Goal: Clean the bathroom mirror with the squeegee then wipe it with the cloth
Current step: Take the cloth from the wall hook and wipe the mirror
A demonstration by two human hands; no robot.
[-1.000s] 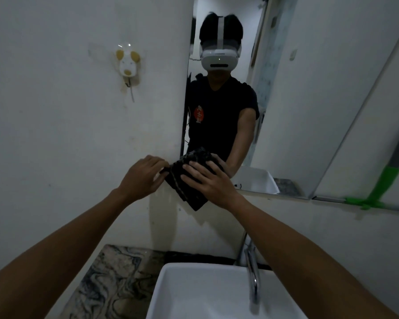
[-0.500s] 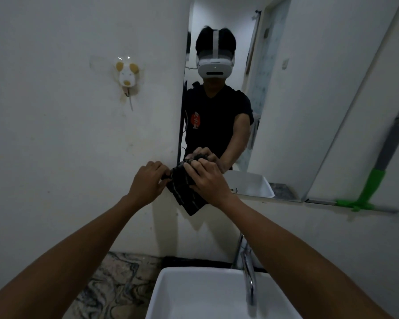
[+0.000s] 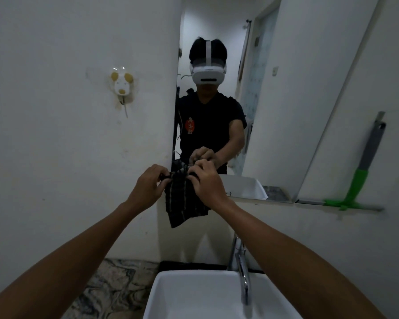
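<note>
A dark striped cloth (image 3: 182, 203) hangs in front of the mirror's lower left corner. My left hand (image 3: 148, 187) pinches its top left edge and my right hand (image 3: 207, 183) grips its top right edge, so the cloth droops between them. The frameless mirror (image 3: 286, 100) fills the wall ahead and reflects a person wearing a white headset. A squeegee (image 3: 359, 180) with a green head and grey handle leans on the wall at the right, its blade on the narrow ledge (image 3: 309, 202) under the mirror.
A white basin (image 3: 207, 295) sits directly below my arms, with a chrome tap (image 3: 242, 272) rising at its right. A marbled countertop (image 3: 111, 286) lies left of the basin. A small mouse-shaped suction hook (image 3: 122, 87) sticks to the left wall.
The cloth was bunched under my right hand against the mirror corner. Now both hands hold its top edge and it hangs unfolded. The view has tilted slightly.
</note>
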